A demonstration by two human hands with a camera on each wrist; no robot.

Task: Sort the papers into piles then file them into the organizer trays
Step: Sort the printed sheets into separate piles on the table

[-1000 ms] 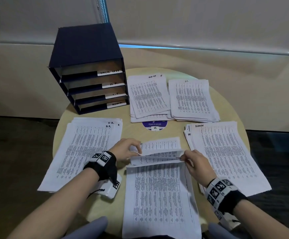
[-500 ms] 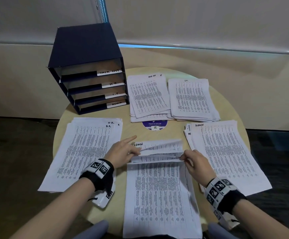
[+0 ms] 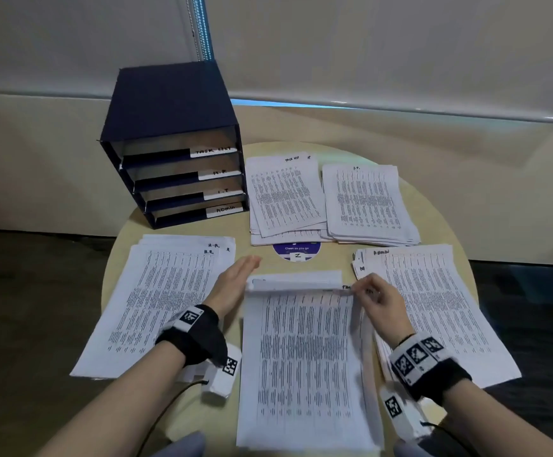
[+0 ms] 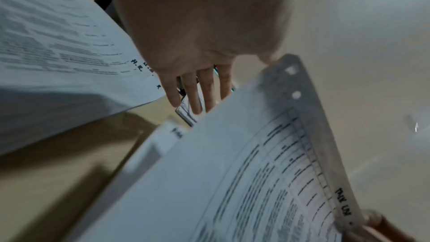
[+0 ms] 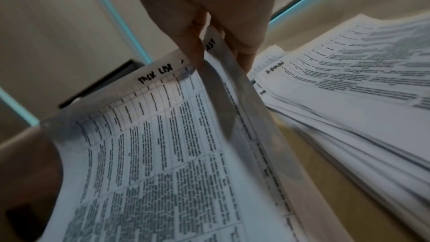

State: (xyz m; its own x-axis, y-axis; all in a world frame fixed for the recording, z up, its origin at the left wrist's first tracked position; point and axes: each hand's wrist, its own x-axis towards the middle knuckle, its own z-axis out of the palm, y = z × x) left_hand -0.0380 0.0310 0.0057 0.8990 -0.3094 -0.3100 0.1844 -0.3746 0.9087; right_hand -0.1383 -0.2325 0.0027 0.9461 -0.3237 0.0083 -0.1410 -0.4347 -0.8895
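A: Report the state of the right hand (image 3: 379, 300).

B: Thumb and fingers pinch the upper right corner of the top sheet (image 3: 301, 351) of the unsorted stack (image 3: 364, 374). The right wrist view shows the corner nipped between the thumb (image 5: 193, 47) and the fingers behind the paper. The sheet is marked "TASK LIST" along its top edge, which is lifted off the pages below.

A: And the left hand (image 3: 232, 285)?

B: It is flat, fingers straight and held together, holding nothing. It lies just beside the stack's upper left corner, between that stack and the H.R. pile (image 3: 156, 298). Whether the palm rests on the table (image 3: 268, 263) cannot be told.

A: Location of the sorted piles?

B: Four piles lie on the round table. The H.R. pile is at the left and the ADMIN pile (image 3: 433, 301) at the right. At the back, the TASK LIST pile (image 3: 285, 196) lies just beside the I.T. pile (image 3: 367, 202).

A: Location of the organizer (image 3: 172, 143)?

B: It stands at the back left of the table, dark blue, with four trays labelled from the top TASK LIST, H.R., I.T., ADMIN. A round purple sticker (image 3: 296, 252) lies at the table centre, partly under the TASK LIST pile.
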